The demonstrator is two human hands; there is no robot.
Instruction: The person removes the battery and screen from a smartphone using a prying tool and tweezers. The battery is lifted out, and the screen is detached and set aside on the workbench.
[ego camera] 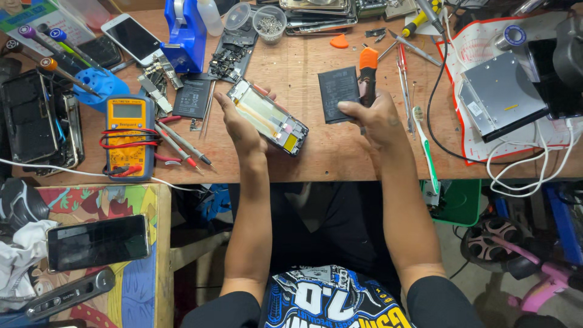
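**A:** What's in each hand?

**B:** My left hand is cupped under the opened phone frame — fingers along its far edge, palm below, so the bare inside faces up at me. My right hand pinches the flat black battery at its near corner, with an orange-handled tool tucked behind it in the same grasp. The battery is out of the frame, held just right of it, not touching.

**A:** Why up off the bench?

**B:** My guess — easier to see inside the frame.

**A:** Bench?

**B:** The wooden table is cluttered. A yellow multimeter lies well left of my left hand, a toothbrush just right of my right. The workshop floor is visible below.
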